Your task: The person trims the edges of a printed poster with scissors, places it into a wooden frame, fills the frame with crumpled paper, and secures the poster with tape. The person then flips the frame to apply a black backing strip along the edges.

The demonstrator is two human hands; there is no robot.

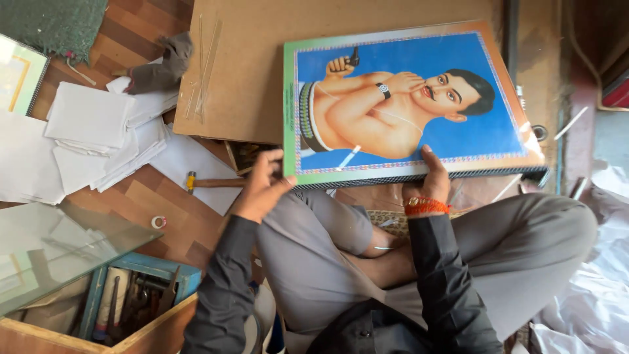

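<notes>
The person sits cross-legged on the wooden floor [157, 196] and holds a framed picture [406, 98] flat over the knees, glass side up; the left hand [262, 187] grips the near left corner, its fingers bent around the edge and the thumb on top of the border; the right hand [432, 177] holds the near edge further right, thumb pressed on the glass and the other fingers hidden under the frame, so both hands are closed on the frame and not spread; an orange thread band [426, 206] is around the right wrist. In my judgement, to handle it well the picture should stay level, carried by the frame edge and not by the glass, and the fingers should keep off the glass so no marks come on it; a sheet of brown board [249, 72] lies just behind the picture on the floor. A hammer [209, 182] with a wooden handle lies near the left hand, partly under the picture's corner; a small roll of tape [158, 222] is a little apart. At the lower left stands a wooden box [151, 331]; inside it is a blue tray [164, 269] with hand tools, which I cannot tell one from another; a loose pane of glass [59, 252] rests over part of the box. White paper sheets [92, 131] are piled at the left.
</notes>
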